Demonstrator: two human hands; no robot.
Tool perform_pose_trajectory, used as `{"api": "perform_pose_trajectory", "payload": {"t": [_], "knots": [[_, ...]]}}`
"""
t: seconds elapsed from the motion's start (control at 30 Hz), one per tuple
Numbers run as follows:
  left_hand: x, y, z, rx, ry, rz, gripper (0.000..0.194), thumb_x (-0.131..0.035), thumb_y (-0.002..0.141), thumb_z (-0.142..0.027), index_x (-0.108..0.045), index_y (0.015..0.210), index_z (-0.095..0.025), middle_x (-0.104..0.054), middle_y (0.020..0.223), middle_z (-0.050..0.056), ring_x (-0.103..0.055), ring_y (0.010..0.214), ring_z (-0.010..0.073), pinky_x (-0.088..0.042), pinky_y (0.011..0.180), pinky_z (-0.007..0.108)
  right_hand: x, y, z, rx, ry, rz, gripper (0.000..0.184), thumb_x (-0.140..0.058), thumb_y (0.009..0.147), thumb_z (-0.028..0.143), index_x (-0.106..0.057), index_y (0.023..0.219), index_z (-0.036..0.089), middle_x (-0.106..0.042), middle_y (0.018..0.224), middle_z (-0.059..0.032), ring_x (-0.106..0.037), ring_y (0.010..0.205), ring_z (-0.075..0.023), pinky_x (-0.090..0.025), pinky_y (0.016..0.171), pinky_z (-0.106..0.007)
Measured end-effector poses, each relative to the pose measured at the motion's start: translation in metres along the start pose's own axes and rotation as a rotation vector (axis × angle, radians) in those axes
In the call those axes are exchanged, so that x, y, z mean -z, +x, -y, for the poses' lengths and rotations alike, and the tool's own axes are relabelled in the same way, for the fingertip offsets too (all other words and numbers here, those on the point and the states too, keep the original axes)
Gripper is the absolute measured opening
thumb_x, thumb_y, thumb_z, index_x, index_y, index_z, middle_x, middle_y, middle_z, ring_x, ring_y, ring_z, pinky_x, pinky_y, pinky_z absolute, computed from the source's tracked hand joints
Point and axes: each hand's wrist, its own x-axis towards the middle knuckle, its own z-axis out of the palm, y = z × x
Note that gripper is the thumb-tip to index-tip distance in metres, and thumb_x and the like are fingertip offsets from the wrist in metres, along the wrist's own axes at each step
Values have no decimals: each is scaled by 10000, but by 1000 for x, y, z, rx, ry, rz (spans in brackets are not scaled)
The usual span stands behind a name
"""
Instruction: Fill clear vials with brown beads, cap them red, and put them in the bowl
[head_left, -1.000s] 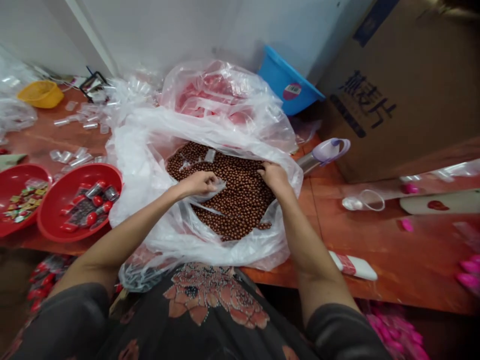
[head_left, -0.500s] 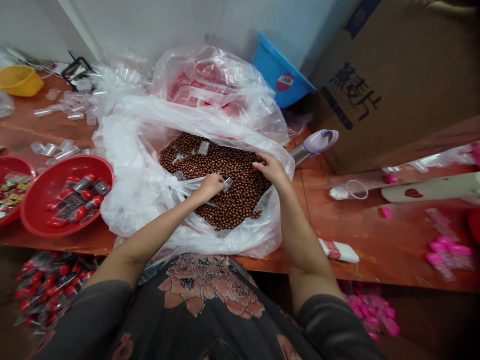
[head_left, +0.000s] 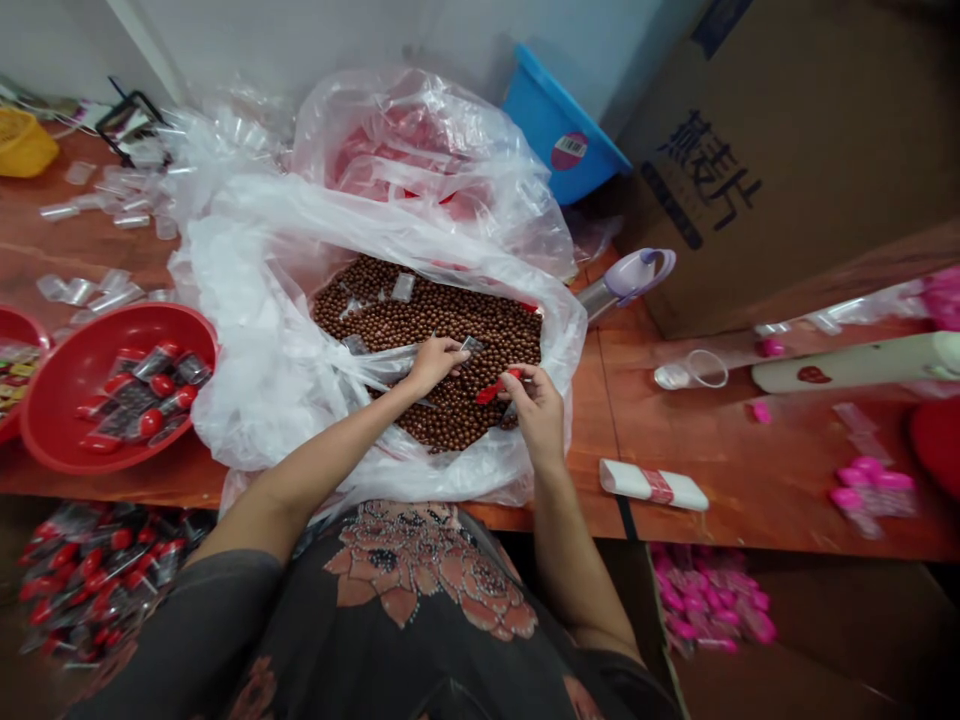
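Brown chocolate-like balls (head_left: 435, 320) fill a large white plastic bag (head_left: 232, 300) lying open on the table. Over the balls, my left hand (head_left: 435, 364) pinches a small clear plastic tube (head_left: 471, 345), its end poking out past the fingertips. My right hand (head_left: 540, 408), just to the right, grips a small red plastic piece (head_left: 492, 389) between thumb and fingers; its exact kind is unclear. Another clear tube (head_left: 403, 287) lies on the balls toward the back of the bag.
A red bowl (head_left: 45, 440) at left holds red-capped filled tubes. Empty clear tubes (head_left: 135, 190) lie behind it. A blue basin (head_left: 555, 150), a large cardboard box (head_left: 787, 180), a purple-handled scoop (head_left: 634, 275) and a white packet (head_left: 652, 485) are on the right.
My right hand has drawn back from the bag's right side toward me, and the red piece in it now shows plainly. My left hand has shifted slightly right and up with the tube.
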Motion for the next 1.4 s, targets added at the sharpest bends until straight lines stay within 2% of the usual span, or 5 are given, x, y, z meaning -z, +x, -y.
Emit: {"api": "perform_pose_trajectory", "payload": {"t": [0.47,0.6,0.83,1.1,1.4], "knots": [[25,-50,-19,20,-430,239,444,-888,638,-295,-660,975,-115,-736,906,55,-695,788,129,-559,795,289,8,-23,-12,289,-505,334,163,-582,913,303,-698,968,202,-694,955,-93,-626,930,-268,-523,875,-464],[37,-71,-22,-50,-445,255,514,-889,637,-305,-672,1071,-132,-737,1007,67,-702,853,149,-556,827,305,4,-26,-12,119,-216,196,282,-575,921,382,-685,1134,233,-699,1129,-94,-642,1047,-250,-526,946,-456],[45,-76,-17,1,-318,224,382,-840,677,-264,-712,1007,-121,-737,971,72,-671,790,120,-552,755,259,-2,-23,-2,-323,602,59,390,-717,810,467,-621,1149,299,-727,1039,11,-712,802,-133,-612,705,-288],[35,-43,-7,125,200,93,149,-734,729,-181,-720,859,-109,-672,678,18,-563,523,95,-507,522,217,4,-30,0,-344,670,74,494,-833,700,337,-662,1161,295,-722,1019,27,-721,859,-133,-615,761,-282],[13,-15,-6,70,313,113,212,-686,747,-160,-748,947,-121,-681,716,16,-561,559,99,-480,517,200,9,-32,1,-354,706,-75,461,-832,717,356,-681,1148,289,-693,1020,27,-723,995,-152,-598,936,-318]]}}
